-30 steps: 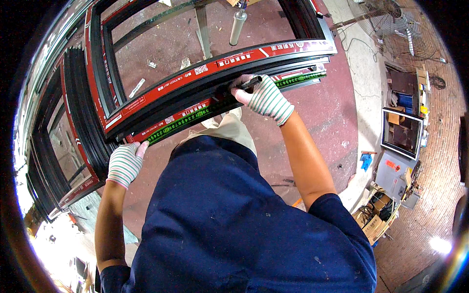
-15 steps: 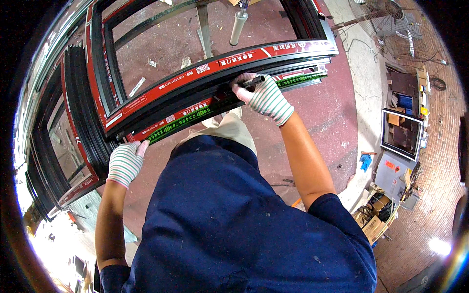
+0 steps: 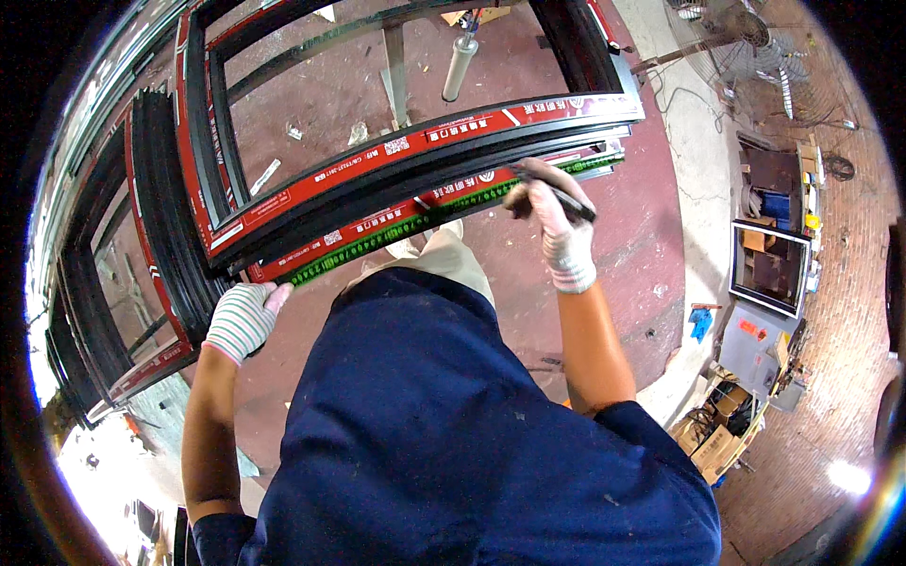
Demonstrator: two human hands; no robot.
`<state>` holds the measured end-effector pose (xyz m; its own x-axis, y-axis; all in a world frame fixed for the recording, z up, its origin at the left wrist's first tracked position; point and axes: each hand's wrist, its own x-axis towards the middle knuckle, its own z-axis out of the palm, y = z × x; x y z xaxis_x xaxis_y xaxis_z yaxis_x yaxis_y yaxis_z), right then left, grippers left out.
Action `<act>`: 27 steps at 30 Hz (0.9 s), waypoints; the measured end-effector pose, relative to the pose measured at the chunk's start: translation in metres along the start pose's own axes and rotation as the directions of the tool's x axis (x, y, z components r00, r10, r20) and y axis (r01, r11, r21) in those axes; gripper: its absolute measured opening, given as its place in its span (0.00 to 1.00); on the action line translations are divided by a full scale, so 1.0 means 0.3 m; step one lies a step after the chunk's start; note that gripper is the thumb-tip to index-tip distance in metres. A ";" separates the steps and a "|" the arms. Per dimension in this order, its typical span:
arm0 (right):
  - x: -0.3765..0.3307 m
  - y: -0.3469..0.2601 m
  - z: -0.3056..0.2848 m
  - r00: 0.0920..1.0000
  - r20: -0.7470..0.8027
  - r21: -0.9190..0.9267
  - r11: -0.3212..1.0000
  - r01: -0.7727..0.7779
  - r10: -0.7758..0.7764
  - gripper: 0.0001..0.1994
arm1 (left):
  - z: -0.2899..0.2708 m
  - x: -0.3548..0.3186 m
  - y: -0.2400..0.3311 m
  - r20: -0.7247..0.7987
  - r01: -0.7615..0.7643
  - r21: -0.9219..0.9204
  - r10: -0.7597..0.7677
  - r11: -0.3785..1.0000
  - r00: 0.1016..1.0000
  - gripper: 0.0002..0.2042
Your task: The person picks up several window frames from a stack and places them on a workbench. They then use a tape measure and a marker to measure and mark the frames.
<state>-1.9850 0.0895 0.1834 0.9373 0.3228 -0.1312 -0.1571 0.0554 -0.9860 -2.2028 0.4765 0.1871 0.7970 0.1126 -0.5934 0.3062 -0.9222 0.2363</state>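
Observation:
A green tape measure (image 3: 377,236) is stretched along the near side of the stacked black window frames (image 3: 335,191), which carry red protective film. At the tape's left end, my left hand (image 3: 241,321), in a striped knit glove, is closed on it; the palm side is hidden. My right hand (image 3: 566,236), gloved alike with dark-stained fingertips, holds a dark marker-like pen (image 3: 572,206). It is raised on the near side of the tape, towards its right end, and partly blurred.
More black frames (image 3: 170,217) are stacked at the left. A sealant tube (image 3: 460,71) stands beyond the near frame bar. To the right are a large fan (image 3: 746,33), a grey cabinet (image 3: 753,341) and cardboard boxes (image 3: 717,451). My shoes are below the tape.
My right hand has drawn back from the frame and tape, towards me and to the right, turning with the pen. My left hand stays at the tape's left end.

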 end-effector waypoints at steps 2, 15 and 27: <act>-0.047 -0.019 -0.023 0.980 -0.153 -0.041 0.992 0.121 -0.126 0.19 | -0.028 -0.014 -0.001 0.199 0.060 -0.191 -0.022 0.980 0.980 0.23; -0.167 -0.203 0.313 0.992 0.062 0.156 0.983 0.097 -0.108 0.33 | -0.109 0.056 0.344 -0.248 -0.264 -0.964 0.288 0.018 0.925 0.19; -0.126 -0.192 0.087 0.796 0.398 -0.542 0.817 -0.197 0.456 0.23 | -0.190 -0.033 0.486 -0.604 -0.675 -0.698 -0.310 -0.238 0.734 0.20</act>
<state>-2.0193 0.0987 0.2479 0.5510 0.6581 -0.5131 -0.1444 -0.5304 -0.8354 -2.1364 0.3620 0.2711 0.8046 0.5921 -0.0444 -0.2473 0.4021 0.8816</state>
